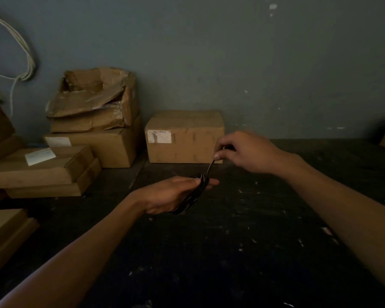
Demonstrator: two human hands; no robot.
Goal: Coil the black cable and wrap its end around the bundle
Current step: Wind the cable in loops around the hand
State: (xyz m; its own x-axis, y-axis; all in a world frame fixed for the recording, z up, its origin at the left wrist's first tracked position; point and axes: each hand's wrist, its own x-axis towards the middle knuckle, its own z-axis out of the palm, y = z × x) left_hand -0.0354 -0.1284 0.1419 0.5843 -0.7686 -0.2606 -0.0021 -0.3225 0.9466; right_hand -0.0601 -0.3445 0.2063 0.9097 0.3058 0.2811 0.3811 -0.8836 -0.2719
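Observation:
The black cable [192, 197] is gathered into a flat coiled bundle that lies across my left hand [169, 194], whose fingers are closed around it above the dark table. A short free end of the cable [210, 167] rises from the top of the bundle up to my right hand [242, 152]. That hand pinches the end between thumb and fingertips, up and to the right of the bundle. The end looks taut. A few turns seem to cross the bundle's upper part, but the light is too dim to be sure.
A dark, paint-flecked table [242, 241] spreads below my hands. A closed cardboard box [185, 136] stands just behind them against the grey wall. More stacked boxes [91, 121] fill the back left, and white cables [25, 63] hang on the wall.

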